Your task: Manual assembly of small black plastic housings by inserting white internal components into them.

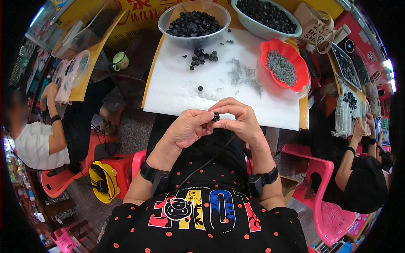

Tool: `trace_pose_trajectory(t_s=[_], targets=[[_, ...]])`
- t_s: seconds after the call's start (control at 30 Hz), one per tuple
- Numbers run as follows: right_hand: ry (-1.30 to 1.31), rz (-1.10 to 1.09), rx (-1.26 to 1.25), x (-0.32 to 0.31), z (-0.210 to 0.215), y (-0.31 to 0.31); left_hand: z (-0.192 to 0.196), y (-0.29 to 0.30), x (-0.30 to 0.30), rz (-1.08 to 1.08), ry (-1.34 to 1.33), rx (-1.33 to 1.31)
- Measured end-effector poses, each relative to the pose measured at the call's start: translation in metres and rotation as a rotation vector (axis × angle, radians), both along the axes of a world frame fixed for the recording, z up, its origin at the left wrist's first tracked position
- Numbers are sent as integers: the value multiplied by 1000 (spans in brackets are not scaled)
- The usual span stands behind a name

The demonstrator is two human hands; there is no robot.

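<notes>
My left hand (pixel 189 127) and my right hand (pixel 241 119) meet just past the near edge of a white foam sheet (pixel 168 90). Between their fingertips is a small black round part (pixel 216 117), pinched from both sides and partly covered by the fingers. Both hands have thumb and forefinger closed on it. On the sheet beyond them stands a single black round piece (pixel 200 88). Farther off lies a loose cluster of similar black pieces (pixel 202 58). Thin grey metal pins (pixel 244 75) are scattered to the right.
A clear bowl (pixel 163 26) and a pale bowl (pixel 298 33) of black parts stand at the back. A red flower-shaped dish (pixel 265 47) holds grey pins. At left is a green mug (pixel 121 61). One person (pixel 42 139) works at left, another (pixel 363 181) at right, beside a pink chair (pixel 322 181).
</notes>
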State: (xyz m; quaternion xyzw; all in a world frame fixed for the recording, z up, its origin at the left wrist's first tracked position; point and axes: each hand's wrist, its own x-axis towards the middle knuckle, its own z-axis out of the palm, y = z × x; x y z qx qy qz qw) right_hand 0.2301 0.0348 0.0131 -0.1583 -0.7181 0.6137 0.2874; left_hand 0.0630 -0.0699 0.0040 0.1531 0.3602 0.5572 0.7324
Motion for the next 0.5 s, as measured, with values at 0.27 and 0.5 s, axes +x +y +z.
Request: trace_pose_trajectory(t_s=[0.27,0.5], targets=[[68,-29,157,-4,1,-3,0,-3,-3,0,15,45],[25,-84,350,-8,11,-10,7,-8,-5,16,35,63]])
